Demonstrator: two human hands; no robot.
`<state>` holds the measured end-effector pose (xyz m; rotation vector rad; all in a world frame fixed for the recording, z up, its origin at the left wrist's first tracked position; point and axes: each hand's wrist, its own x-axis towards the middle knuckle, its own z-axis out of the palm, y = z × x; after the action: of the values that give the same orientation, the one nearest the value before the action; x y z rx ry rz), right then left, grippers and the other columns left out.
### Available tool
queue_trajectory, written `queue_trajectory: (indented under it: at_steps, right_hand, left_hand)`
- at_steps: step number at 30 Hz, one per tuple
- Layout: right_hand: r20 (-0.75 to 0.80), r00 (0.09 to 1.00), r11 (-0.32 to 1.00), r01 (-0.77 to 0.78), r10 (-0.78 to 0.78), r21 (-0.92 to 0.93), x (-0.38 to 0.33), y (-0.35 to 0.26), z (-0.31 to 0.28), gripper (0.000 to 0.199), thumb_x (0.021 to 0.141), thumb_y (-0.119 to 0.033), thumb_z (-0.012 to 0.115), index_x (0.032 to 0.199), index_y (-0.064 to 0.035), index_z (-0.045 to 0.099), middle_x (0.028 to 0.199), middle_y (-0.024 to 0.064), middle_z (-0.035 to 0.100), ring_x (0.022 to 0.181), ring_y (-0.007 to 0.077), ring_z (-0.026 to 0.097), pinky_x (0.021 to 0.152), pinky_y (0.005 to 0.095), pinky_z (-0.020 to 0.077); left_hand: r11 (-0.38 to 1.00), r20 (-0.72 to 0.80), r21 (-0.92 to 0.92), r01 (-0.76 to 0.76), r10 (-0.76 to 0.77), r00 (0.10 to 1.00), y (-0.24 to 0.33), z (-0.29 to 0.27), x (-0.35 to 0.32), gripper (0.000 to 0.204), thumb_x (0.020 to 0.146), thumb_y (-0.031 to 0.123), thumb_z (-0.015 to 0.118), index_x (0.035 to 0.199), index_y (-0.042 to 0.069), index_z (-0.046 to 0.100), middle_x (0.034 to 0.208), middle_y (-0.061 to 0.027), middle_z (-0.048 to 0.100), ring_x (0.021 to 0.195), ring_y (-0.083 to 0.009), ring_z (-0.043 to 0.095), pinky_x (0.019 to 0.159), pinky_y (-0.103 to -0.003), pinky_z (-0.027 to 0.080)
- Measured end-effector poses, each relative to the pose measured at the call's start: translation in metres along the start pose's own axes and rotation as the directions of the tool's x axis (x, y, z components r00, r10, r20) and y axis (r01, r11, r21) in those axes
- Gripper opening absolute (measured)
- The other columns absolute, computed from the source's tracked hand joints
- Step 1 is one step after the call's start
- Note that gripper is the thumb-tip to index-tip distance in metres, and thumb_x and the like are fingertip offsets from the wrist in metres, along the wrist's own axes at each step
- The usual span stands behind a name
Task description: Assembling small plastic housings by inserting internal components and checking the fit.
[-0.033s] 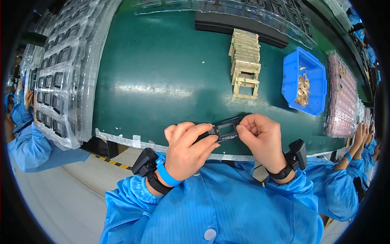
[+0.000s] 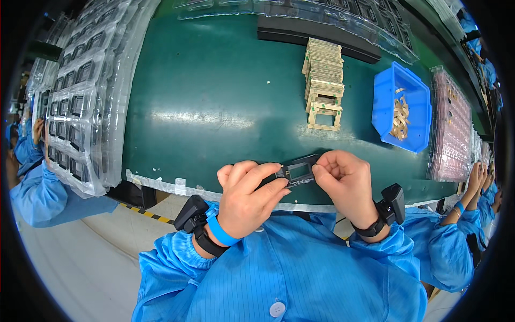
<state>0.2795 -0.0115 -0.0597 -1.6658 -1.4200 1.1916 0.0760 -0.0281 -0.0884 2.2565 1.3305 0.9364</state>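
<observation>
A small black rectangular plastic frame (image 2: 301, 171) with an open window is held tilted over the near edge of the table. Its left end sits between the thumb and fingers of my left hand (image 2: 248, 194), which is closed on it. At the other end, the thumb and index finger of my right hand (image 2: 344, 182) are pinched together against the frame's right edge. Whether a small piece is also between those fingertips is hidden. Beyond my hands stands a row of pale thin rectangular frames (image 2: 325, 86) with green marks, packed closely together.
A blue bin (image 2: 385, 110) holding tan strips (image 2: 399, 121) stands to the right. Past it is a stack of pinkish trays (image 2: 449, 129). Clear trays with black frames (image 2: 80, 107) line the left side. A long black bar (image 2: 284, 31) lies at the back. Co-workers' arms (image 2: 450, 217) show at both sides.
</observation>
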Motion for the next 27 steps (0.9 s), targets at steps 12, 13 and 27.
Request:
queue_trajectory:
  at_steps: [12, 13, 27]
  right_hand:
    - [-0.025, 0.99, 0.972, 0.132, -0.139, -0.192, 0.0, -0.0061, 0.0016, 0.008, 0.079, -0.005, 0.071, 0.083, 0.0002, 0.066, 0.071, 0.0088, 0.062, 0.056, 0.0144, 0.061, 0.052, 0.0262, 0.0495]
    - [-0.032, 0.988, 0.968, 0.142, -0.152, -0.209, 0.0, -0.0059, 0.0021, 0.008, 0.079, -0.005, 0.071, 0.083, 0.0, 0.066, 0.071, 0.0088, 0.062, 0.056, 0.0149, 0.061, 0.051, 0.0267, 0.0496]
    - [-0.049, 0.98, 0.958, 0.176, -0.192, -0.227, -0.0007, -0.006, 0.004, 0.007, 0.078, -0.004, 0.071, 0.082, -0.0011, 0.065, 0.07, 0.0083, 0.061, 0.055, 0.0159, 0.06, 0.051, 0.0278, 0.0488]
  left_hand:
    - [1.0, -0.001, 0.027, -0.013, 0.013, 1.0, 0.0028, -0.0005, 0.0028, 0.021, 0.065, 0.015, 0.082, 0.085, 0.012, 0.074, 0.106, -0.0025, 0.066, 0.091, -0.021, 0.055, 0.083, -0.036, 0.033]
    - [1.0, 0.003, 0.024, -0.014, 0.014, 1.0, 0.0024, -0.0009, 0.0025, 0.023, 0.065, 0.015, 0.082, 0.087, 0.012, 0.074, 0.105, -0.0024, 0.066, 0.091, -0.021, 0.055, 0.084, -0.036, 0.033]
    - [1.0, 0.043, 0.02, 0.016, -0.017, 0.999, 0.0012, -0.001, 0.0033, 0.04, 0.066, 0.016, 0.082, 0.103, 0.008, 0.07, 0.106, -0.003, 0.065, 0.093, -0.0223, 0.056, 0.086, -0.037, 0.034]
